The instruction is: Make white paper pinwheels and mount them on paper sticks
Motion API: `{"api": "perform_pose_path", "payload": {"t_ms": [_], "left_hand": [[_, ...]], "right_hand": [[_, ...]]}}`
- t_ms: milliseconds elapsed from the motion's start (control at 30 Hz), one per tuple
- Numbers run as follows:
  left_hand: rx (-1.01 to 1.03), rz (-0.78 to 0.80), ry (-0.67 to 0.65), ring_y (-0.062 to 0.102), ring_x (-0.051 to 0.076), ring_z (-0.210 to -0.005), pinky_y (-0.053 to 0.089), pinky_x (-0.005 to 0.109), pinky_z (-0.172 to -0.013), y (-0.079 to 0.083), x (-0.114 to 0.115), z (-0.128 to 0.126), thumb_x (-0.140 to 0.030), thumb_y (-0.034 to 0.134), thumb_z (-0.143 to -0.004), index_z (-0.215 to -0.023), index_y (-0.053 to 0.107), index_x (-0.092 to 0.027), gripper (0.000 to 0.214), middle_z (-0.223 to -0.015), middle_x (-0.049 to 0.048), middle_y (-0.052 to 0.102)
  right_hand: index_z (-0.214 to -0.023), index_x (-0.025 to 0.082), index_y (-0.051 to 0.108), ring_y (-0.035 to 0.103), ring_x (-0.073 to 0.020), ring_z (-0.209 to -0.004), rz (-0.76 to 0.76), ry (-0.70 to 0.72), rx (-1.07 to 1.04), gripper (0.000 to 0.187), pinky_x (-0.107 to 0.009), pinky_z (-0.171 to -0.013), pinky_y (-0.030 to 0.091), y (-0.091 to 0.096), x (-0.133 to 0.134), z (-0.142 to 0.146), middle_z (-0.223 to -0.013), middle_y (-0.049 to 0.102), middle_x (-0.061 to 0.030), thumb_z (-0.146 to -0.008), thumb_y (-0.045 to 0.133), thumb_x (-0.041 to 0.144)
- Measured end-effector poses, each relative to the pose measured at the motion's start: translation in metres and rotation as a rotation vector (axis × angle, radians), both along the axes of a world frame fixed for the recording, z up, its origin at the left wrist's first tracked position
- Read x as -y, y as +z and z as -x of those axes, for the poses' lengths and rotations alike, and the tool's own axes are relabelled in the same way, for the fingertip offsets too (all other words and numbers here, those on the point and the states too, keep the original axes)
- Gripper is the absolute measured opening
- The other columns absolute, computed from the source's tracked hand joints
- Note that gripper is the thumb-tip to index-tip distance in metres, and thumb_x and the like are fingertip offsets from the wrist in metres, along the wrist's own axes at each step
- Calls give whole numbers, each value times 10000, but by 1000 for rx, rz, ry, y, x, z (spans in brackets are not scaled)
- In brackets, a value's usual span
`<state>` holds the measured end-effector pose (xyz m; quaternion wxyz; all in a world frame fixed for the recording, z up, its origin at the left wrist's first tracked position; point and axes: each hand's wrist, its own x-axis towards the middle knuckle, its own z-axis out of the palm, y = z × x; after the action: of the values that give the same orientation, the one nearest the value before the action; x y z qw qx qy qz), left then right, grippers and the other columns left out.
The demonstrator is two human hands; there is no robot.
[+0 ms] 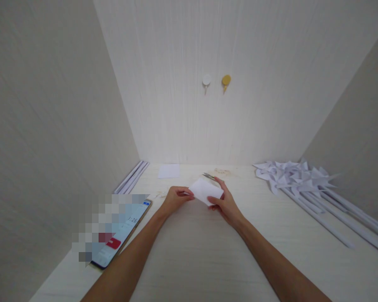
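Note:
A small white sheet of paper (204, 189) is held up between my two hands over the table. My left hand (177, 198) pinches its left corner between thumb and fingers. With the thumb on the near face and fingers behind, my right hand (224, 202) grips the right side. Just beyond the paper lies a pair of scissors (208, 176), its handles hidden by my right hand and the sheet. Another white sheet (169, 171) rests flat near the back wall.
Several folded paper pinwheels (297, 178) on rolled paper sticks (318, 224) are piled at the right. Several rolled paper tubes (132, 177) lie at the back left. A phone (126, 230), partly pixelated, lies left. Two hooks, one white (206, 80), one yellow (226, 81), are on the back wall.

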<state>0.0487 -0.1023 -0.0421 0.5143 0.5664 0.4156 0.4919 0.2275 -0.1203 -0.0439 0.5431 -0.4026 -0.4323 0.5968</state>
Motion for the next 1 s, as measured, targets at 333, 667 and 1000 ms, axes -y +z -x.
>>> {"api": "perform_pose_path", "payload": {"t_ms": [333,667,1000], "left_hand": [[262,94,103,596,132,-640,490,299,-728,-4,-5,3,-399,749,-490,-569,662,-116,307,-636,36,667],[457,241,50,599,128,-669,508,282,-731,2,-2,4,-290,793,-446,-577,661,-93,271,-733,90,680],[397,257,123,604,137,-776,485,232,-757,-3,-2,-3,-192,795,-370,-458,632,-96,209,-924,112,673]], "right_hand": [[-782,138,650,628,-152,-601,-6,16,42,362,-231,-490,465,-5,-3,-4,-656,676,-43,-463,765,266],[-623,156,678,601,-134,-556,-74,-96,70,222,-260,-553,461,-2,-6,-7,-572,666,-33,-474,757,300],[-491,146,629,504,-113,-418,-74,-324,191,230,-250,-460,391,-4,-10,-10,-443,599,-30,-496,736,350]]}}
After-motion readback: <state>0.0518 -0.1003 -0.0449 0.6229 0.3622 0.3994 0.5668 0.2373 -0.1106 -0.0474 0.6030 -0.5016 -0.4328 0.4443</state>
